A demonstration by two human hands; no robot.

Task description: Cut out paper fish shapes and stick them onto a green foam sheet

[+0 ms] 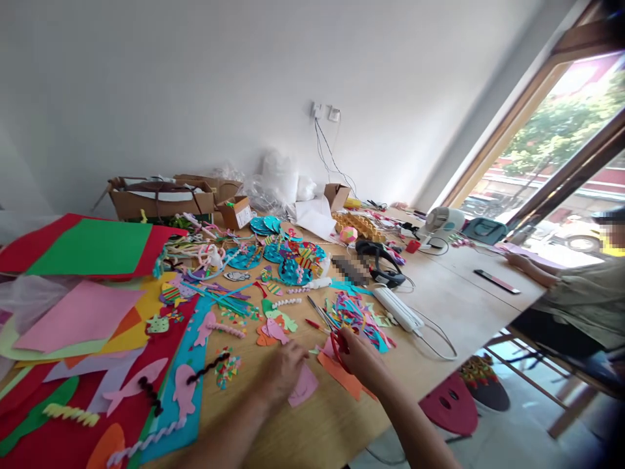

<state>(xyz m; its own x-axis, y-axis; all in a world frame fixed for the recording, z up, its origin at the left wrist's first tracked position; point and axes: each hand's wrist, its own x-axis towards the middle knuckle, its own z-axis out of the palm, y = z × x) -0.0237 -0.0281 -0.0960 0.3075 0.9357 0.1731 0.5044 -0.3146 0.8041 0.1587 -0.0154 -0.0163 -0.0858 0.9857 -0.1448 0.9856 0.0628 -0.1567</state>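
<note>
Right hand (360, 357) wrapped around the handles of a pair of red-handled scissors (336, 345), the red loops lying at the fingers on the inner, left-facing side of the grip; the blades are not distinguishable. The scissors are one-piece bright red at the handle and stand just above an orange paper piece (340, 375), which is flat, straight-edged and elongated, and is partly covered by the hand.

Left hand (287, 368), back upward, fingers bent and low over the wooden table (342, 420); whether the fingertips pinch anything cannot be told. A pink paper piece (305, 385) lies between the two hands, just beside the left hand and partly hidden by it: pale, flat, irregular in outline, with faint markings too small to read.

Just beyond the left fingers, a pink fish cutout (277, 331) overlaps orange cutouts (265, 339). Beyond the right hand, a heap of paper strips (359, 314), chiefly blue and pink, with a white power strip (398, 309) to its right. Left of the left hand, a second pink fish (184, 385) rests on a blue sheet (183, 348), touched by a dark twisted pipe cleaner (209, 368).
</note>
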